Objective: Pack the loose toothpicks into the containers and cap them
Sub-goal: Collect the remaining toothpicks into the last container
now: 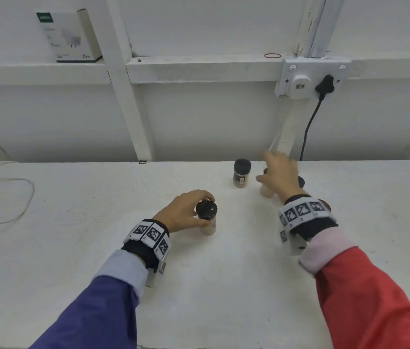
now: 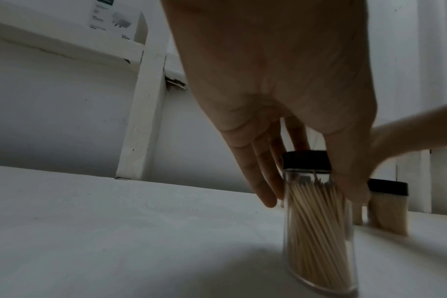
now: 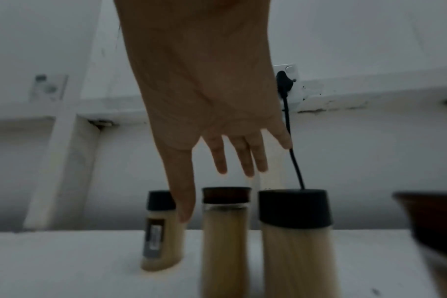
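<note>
left hand point(image 1: 182, 212) gripping capped jar point(image 2: 316, 225), standing upright, toothpicks point(image 2: 315, 231) vertical, cap up | right hand point(image 1: 278, 176) hovering, fingers spread, over three upright jars point(image 3: 226, 240)

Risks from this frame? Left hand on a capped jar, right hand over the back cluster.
1. The right hand, open and blurred, passes over the close-packed jars; it may topple one.
2. The left hand holds its toothpick jar tilted; letting go now may tip it.
</note>
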Tool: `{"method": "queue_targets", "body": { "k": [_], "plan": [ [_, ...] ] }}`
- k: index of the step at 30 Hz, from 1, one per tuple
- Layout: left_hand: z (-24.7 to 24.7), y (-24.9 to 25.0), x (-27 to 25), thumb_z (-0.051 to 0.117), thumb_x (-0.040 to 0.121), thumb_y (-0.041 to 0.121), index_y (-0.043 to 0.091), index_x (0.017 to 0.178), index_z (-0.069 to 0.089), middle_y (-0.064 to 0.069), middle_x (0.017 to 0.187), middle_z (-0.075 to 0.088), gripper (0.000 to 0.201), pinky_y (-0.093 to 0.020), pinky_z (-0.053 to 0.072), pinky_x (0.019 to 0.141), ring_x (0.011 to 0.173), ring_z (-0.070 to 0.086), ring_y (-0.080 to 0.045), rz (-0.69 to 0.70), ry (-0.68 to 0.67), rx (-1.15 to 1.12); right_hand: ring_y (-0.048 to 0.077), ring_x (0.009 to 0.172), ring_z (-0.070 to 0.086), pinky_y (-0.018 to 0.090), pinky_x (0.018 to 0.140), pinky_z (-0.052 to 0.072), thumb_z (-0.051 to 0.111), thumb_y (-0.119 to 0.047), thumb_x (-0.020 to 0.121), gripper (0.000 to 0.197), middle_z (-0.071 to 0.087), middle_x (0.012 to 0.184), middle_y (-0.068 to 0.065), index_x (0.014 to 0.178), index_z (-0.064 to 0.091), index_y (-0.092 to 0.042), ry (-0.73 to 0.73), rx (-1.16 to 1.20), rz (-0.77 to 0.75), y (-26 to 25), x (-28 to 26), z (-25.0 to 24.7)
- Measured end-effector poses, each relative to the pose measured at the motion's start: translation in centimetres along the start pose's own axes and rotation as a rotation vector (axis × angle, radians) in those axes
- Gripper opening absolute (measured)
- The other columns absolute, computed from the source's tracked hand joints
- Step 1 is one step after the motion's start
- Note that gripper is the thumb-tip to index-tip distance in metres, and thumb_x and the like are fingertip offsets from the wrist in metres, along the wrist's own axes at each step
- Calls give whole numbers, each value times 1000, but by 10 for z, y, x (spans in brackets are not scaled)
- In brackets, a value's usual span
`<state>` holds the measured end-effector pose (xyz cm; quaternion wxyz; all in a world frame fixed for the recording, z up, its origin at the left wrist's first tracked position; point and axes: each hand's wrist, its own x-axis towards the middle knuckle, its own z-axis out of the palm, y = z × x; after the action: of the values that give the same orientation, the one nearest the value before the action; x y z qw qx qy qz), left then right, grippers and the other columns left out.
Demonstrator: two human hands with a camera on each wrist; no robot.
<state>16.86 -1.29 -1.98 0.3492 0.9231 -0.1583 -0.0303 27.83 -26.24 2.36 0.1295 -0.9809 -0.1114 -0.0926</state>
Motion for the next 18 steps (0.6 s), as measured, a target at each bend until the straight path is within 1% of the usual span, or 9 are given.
{"method": "queue_targets", "body": {
  "k": [2,3,7,8,10,11,12,14,18],
  "plan": [
    [-7,-5,1,79,75,24,25,115,57,11,112,59,46,-30,53,83,98,55,-6,-12,-2,-8,32,123,46,56,112,19,69,-23,82,54,54,128,12,129,46,-12,-213,-174,89,9,6,-5],
    [-13,-9,1,79,75,24,25,115,58,11,111,60,45,-31,53,84,98,55,-6,-25,-3,-7,32,123,47,58,115,12,65,-20,83,50,55,126,13,129,46,-11,-267,-183,104,12,6,-6],
    [-51,-35,-2,82,72,25,25,114,59,11,111,61,47,-34,50,91,102,56,-9,-124,58,10,31,111,55,57,117,4,58,-16,85,32,62,110,10,116,50,-10,-255,-210,78,7,5,-5],
    [-61,-43,-3,82,71,26,25,113,60,11,110,61,47,-36,50,91,102,57,-11,-148,87,15,30,109,56,56,117,8,58,-16,85,30,63,108,9,113,51,-11,-263,-229,71,0,6,-7],
    [-82,-60,-5,83,68,27,25,110,60,10,108,62,48,-38,49,92,101,58,-14,-195,157,38,29,104,57,46,109,29,63,-18,83,29,63,108,8,110,53,-13,-303,-202,58,-18,8,-11],
    [-91,-68,-5,83,68,26,24,111,61,8,109,63,48,-38,48,92,102,59,-17,-223,196,55,28,101,56,39,97,39,66,-17,81,31,62,109,8,110,54,-14,-336,-146,49,-30,10,-12],
    [-99,-75,-4,84,69,23,22,112,61,6,111,63,49,-36,47,92,103,59,-19,-257,233,70,27,97,56,34,84,43,69,-15,79,34,62,110,8,110,55,-14,-372,-67,30,-42,12,-13],
    [-112,-88,-2,83,71,19,18,116,61,1,114,62,50,-32,43,91,104,57,-22,-325,292,87,24,95,55,32,74,45,76,-11,74,40,62,111,7,109,57,-11,-430,109,-27,-70,19,-11],
    [-125,-107,3,83,72,19,18,119,60,-2,118,62,53,-30,41,91,106,57,-24,-366,298,82,22,96,56,31,72,47,81,-9,68,50,60,111,4,111,55,-13,-456,383,-124,-124,32,5]
  ]
}}
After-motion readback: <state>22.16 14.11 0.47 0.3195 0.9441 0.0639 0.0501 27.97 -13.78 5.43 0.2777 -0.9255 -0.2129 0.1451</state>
